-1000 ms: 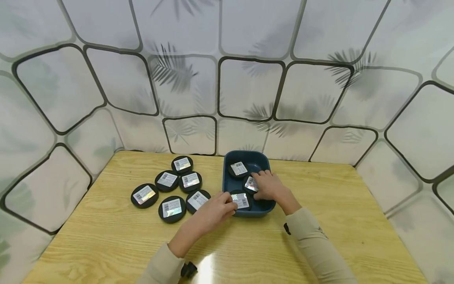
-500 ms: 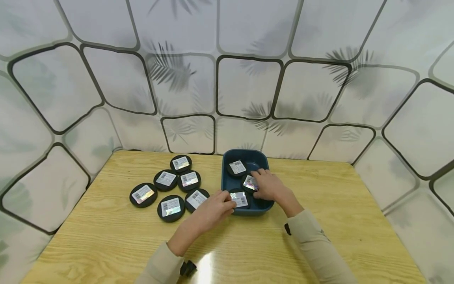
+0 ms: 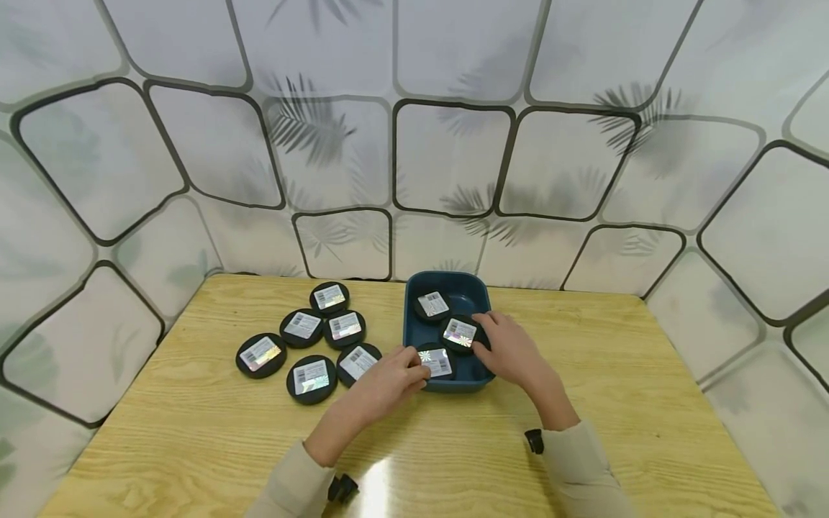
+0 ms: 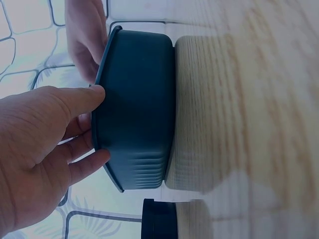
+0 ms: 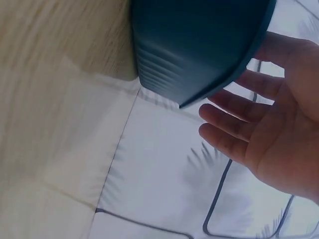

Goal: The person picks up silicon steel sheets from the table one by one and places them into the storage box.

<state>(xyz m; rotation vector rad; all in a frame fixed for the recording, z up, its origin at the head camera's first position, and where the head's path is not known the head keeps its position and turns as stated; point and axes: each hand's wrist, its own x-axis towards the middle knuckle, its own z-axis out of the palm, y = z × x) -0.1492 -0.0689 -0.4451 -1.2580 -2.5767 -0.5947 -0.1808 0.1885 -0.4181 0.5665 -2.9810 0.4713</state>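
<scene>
A dark blue plastic bin point(image 3: 456, 387) stands on the table, with several flat black round discs bearing silvery barcode labels in view inside. My left hand point(image 3: 387, 385) holds the bin's near-left rim; in the left wrist view the thumb point(image 4: 89, 98) presses the outer side while other fingers reach behind the rim. My right hand point(image 3: 514, 352) hovers over the right rim, its fingertips at the right edge of the middle disc point(image 3: 460, 334). In the right wrist view its fingers point(image 5: 227, 112) are loosely spread beside the bin. Another disc point(image 3: 432, 306) lies behind, and one point(image 3: 435, 362) in front.
Several more labelled black discs, among them a near one point(image 3: 311, 379) and a leftmost one point(image 3: 261, 355), lie on the wooden table point(image 3: 194, 439) left of the bin. A patterned curtain-like backdrop point(image 3: 453, 158) rises behind the table's far edge.
My right hand has drawn back to the right from over the middle disc, uncovering more of it. The left hand stays at the bin's rim.
</scene>
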